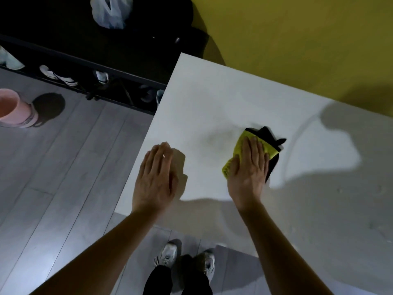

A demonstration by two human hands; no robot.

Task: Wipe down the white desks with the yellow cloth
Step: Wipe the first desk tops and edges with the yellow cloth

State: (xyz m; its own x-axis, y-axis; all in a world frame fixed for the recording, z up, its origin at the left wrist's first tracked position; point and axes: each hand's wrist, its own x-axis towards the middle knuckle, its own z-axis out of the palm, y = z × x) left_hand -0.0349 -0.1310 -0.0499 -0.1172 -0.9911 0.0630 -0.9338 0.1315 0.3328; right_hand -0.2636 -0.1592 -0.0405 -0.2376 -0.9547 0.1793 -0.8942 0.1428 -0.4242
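Observation:
The white desk (212, 99) fills the middle and right of the head view, its left corner pointing towards me. A folded yellow cloth (239, 145) with a black underside lies on it at the centre. My right hand (247, 173) presses flat on the cloth with straight fingers. My left hand (156, 177) lies flat on the desk near its left edge, fingers straight, holding nothing. A faint dark smudge (214, 139) shows on the desk just left of the cloth.
A yellow wall (297, 39) backs the desk. To the left stands a black shoe rack (85, 60) with a plastic bag (110, 11) on top. A pink bucket (12, 109) sits on the grey floor. My feet (185, 258) stand by the desk's near edge.

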